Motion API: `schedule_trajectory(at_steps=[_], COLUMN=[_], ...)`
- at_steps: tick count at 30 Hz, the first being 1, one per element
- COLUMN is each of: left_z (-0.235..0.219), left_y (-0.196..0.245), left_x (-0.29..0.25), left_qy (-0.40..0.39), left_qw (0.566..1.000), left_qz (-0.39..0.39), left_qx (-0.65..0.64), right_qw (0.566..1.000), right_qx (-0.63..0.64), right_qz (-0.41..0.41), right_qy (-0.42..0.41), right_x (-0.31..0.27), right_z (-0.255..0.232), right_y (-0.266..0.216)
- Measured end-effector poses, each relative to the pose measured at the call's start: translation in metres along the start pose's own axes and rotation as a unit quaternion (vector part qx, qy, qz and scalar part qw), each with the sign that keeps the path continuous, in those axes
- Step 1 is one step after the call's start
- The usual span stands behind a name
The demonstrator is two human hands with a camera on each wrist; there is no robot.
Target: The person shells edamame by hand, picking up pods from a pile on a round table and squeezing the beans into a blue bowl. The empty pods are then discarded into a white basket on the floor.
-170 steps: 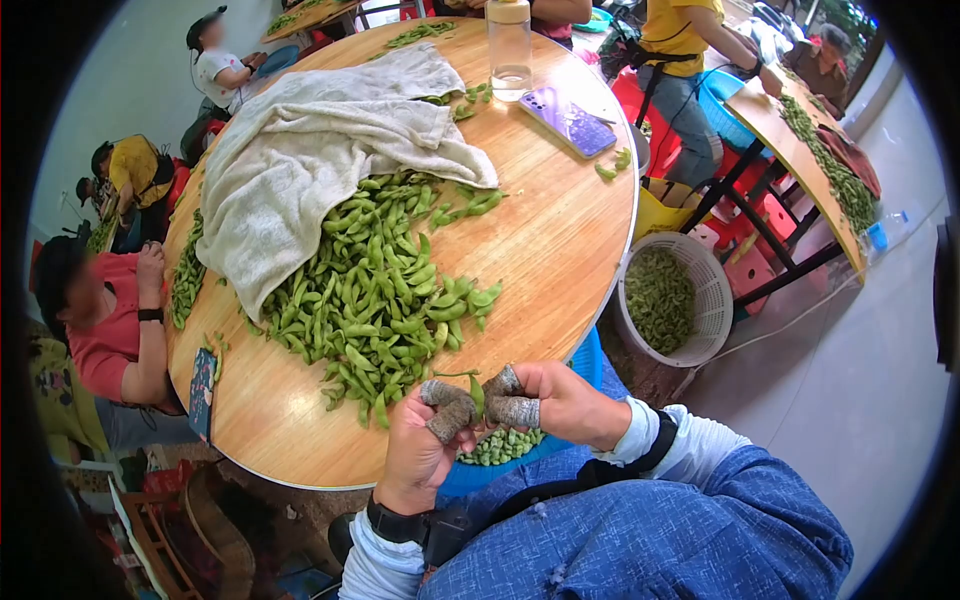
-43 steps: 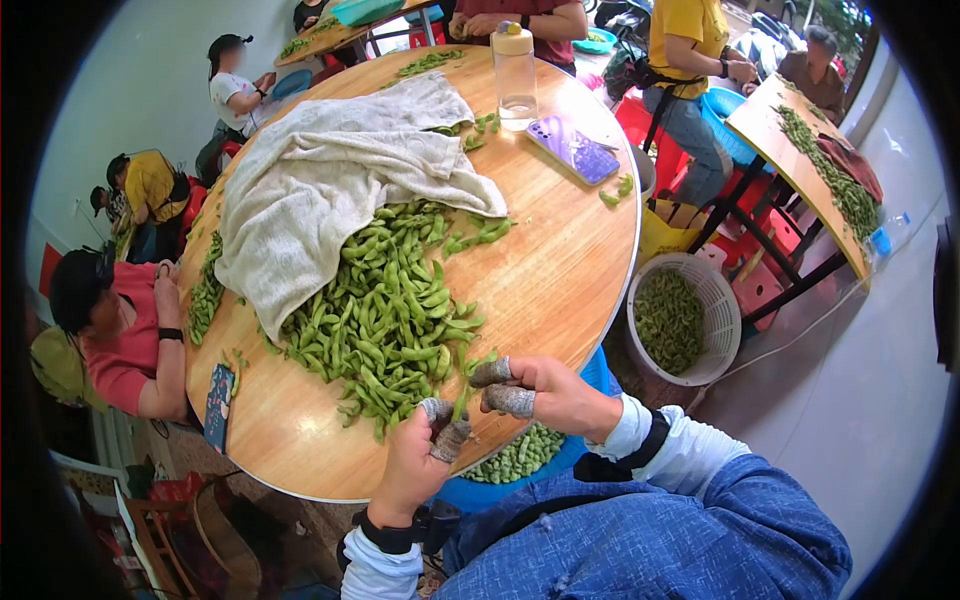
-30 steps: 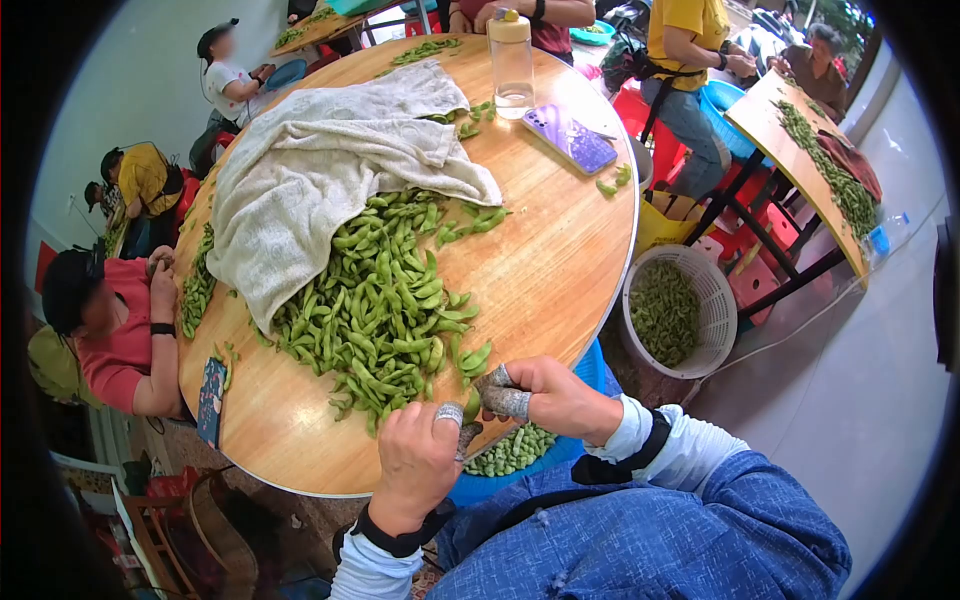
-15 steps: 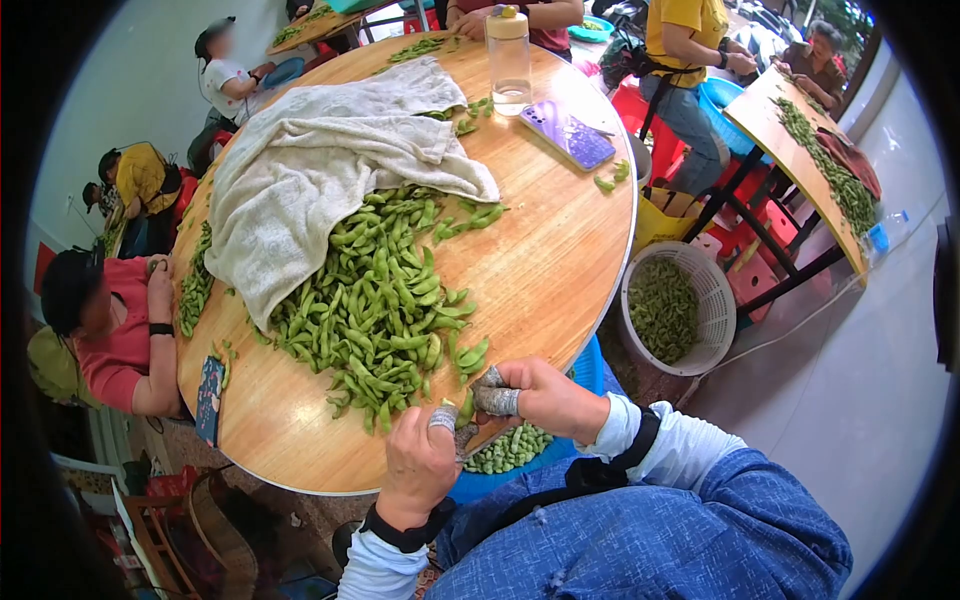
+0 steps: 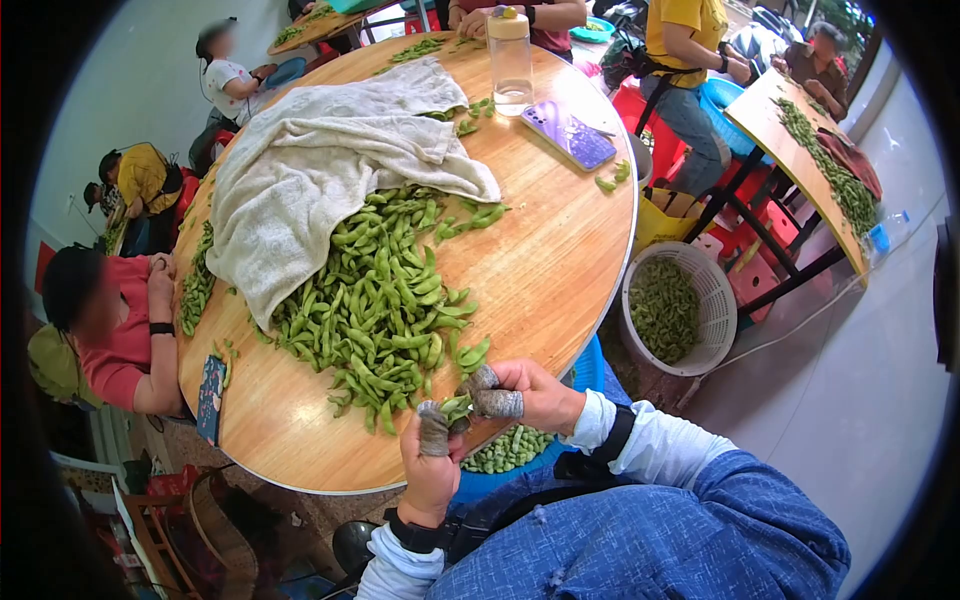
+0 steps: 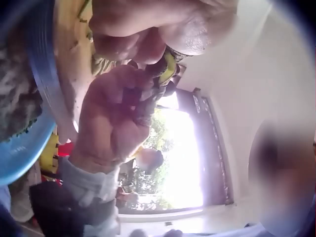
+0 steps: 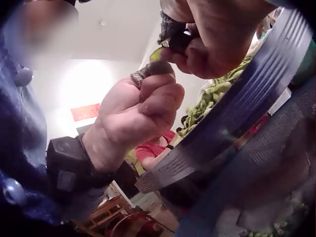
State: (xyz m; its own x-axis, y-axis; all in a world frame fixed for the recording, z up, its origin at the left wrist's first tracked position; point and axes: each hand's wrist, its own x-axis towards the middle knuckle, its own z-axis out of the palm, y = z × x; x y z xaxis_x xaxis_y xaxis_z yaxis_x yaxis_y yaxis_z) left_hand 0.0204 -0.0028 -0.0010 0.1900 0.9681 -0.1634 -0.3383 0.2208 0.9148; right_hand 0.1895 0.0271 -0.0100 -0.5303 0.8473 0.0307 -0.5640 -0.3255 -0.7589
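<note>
In the head view a green soybean pod (image 5: 456,408) is held between both hands just over the table's near edge. My left hand (image 5: 430,470) pinches it, a wrapped thumb (image 5: 433,430) lying along its side. From the right, my right hand (image 5: 540,396) grips the pod's other end with wrapped thumb and finger. Part of the pod shows yellow-green in the left wrist view (image 6: 169,69); the fingers hide the rest. Just beyond the hands spreads a heap of pods (image 5: 370,310). Below them, shelled green beans (image 5: 508,450) lie in a blue basin (image 5: 478,488).
A pale towel (image 5: 310,170) covers part of the heap on the round wooden table (image 5: 540,270). A water bottle (image 5: 510,65) and purple phone (image 5: 570,135) stand farther back. A white basket (image 5: 715,305) of pods is on the floor. Several people sit or stand around.
The left hand has turned so its wrapped thumb faces up, and shifted slightly right. The right hand has moved a little left; the pod now shows between the thumbs. The heap looks unchanged.
</note>
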Motion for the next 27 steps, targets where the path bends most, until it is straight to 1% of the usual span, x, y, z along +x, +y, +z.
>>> schedule_trajectory(at_steps=[1, 4, 7, 8, 10, 11, 12, 13, 14, 16, 17, 18, 19, 21, 22, 24, 25, 27], left_z=[0.003, 0.013, 0.006, 0.008, 0.011, 0.009, 0.006, 0.003, 0.001, -0.004, -0.003, -0.002, -0.001, 0.000, 0.001, 0.005, 0.007, 0.006], left_y=[0.001, 0.011, 0.013, 0.012, 0.010, 0.014, 0.020, 0.023, 0.021, 0.015, 0.013, 0.011, 0.010, 0.012, 0.013, 0.018, 0.019, 0.020], left_x=[0.001, 0.003, 0.003, 0.004, 0.003, 0.003, 0.002, 0.002, 0.000, -0.003, -0.003, -0.003, -0.004, -0.003, -0.002, 0.000, 0.001, 0.004], left_qy=[0.004, 0.039, -0.026, -0.033, -0.043, -0.066, -0.090, -0.113, -0.116, -0.121, -0.117, -0.113, -0.108, -0.082, -0.069, -0.048, -0.038, -0.040], left_qw=[0.991, 0.984, 0.999, 0.995, 0.964, 0.966, 0.968, 0.969, 0.974, 0.979, 0.978, 0.977, 0.975, 0.975, 0.974, 0.978, 0.980, 0.982], left_qz=[-0.048, -0.106, -0.031, 0.008, 0.087, 0.067, 0.047, 0.028, -0.003, -0.063, -0.061, -0.059, -0.057, -0.079, -0.090, -0.114, -0.126, -0.111], left_qx=[-0.128, -0.136, 0.011, 0.091, 0.248, 0.239, 0.229, 0.219, 0.197, 0.153, 0.163, 0.174, 0.184, 0.193, 0.198, 0.165, 0.149, 0.144], right_qw=[1.000, 0.999, 0.996, 0.995, 0.992, 0.977, 0.952, 0.918, 0.931, 0.894, 0.873, 0.852, 0.847, 0.836, 0.827, 0.809, 0.827, 0.861], right_qx=[-0.007, -0.004, -0.078, -0.093, -0.120, -0.214, -0.306, -0.395, -0.362, -0.445, -0.486, -0.518, -0.525, -0.538, -0.553, -0.581, -0.554, -0.497], right_qz=[-0.004, 0.027, 0.038, 0.036, 0.033, 0.019, 0.004, -0.011, -0.048, -0.038, -0.032, -0.069, -0.082, -0.108, -0.101, -0.087, -0.091, -0.098], right_qy=[-0.003, -0.033, -0.002, 0.009, 0.030, 0.018, 0.006, -0.006, 0.001, -0.021, -0.032, -0.024, -0.017, -0.001, 0.002, 0.009, 0.019, 0.040], right_x=[0.001, 0.001, -0.004, -0.005, -0.007, -0.009, -0.012, -0.014, -0.016, -0.019, -0.020, -0.020, -0.020, -0.020, -0.019, -0.019, -0.018, -0.017], right_z=[-0.001, -0.007, -0.001, 0.003, 0.013, 0.015, 0.016, 0.018, 0.026, 0.022, 0.020, 0.020, 0.022, 0.026, 0.028, 0.033, 0.034, 0.032], right_y=[0.000, -0.002, -0.012, -0.015, -0.017, -0.022, -0.028, -0.034, -0.037, -0.037, -0.036, -0.032, -0.028, -0.022, -0.023, -0.024, -0.022, -0.014])
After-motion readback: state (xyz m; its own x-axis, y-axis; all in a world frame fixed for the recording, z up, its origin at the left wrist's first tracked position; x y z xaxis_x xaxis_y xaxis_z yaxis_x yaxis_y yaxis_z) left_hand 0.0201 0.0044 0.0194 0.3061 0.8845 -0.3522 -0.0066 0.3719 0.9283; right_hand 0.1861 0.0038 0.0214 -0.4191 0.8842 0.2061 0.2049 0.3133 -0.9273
